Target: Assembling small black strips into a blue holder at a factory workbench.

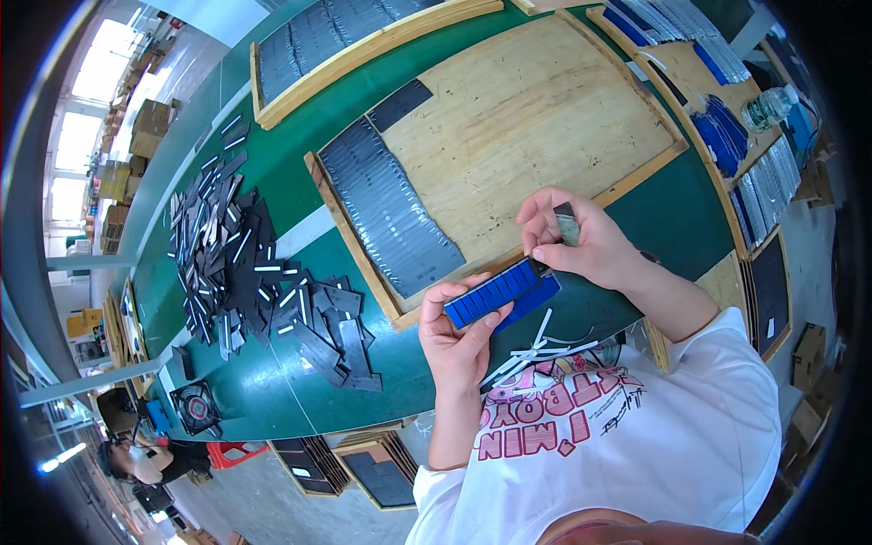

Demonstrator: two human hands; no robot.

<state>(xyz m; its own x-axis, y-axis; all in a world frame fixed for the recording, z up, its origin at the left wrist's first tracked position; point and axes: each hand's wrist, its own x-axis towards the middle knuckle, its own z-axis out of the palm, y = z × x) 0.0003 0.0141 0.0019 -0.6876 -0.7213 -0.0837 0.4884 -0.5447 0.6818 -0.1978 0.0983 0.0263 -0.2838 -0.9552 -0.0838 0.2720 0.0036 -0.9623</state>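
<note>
My left hand (pixel 457 341) grips a narrow blue segmented strip (pixel 490 295) between thumb and fingers, near its left end. A second blue piece (pixel 531 302) shows just beneath it; whether the two are joined I cannot tell. At the strip's right end, my right hand (pixel 581 241) closes thumb and fingertips on its dark tip. A small dark and greenish piece (pixel 567 227) shows within the curled right fingers. Both hands are above the table's near edge, next to a shallow wooden tray (pixel 536 127) partly lined with a row of dark flat strips (pixel 391 209).
A heap of dark strips with white bands (pixel 236 254) covers the green table's left side. White thin strips (pixel 536 350) lie close to my body. Another wooden tray (pixel 381 45) stands at the back. On the right are blue strips (pixel 720 136) and a clear bottle (pixel 768 107).
</note>
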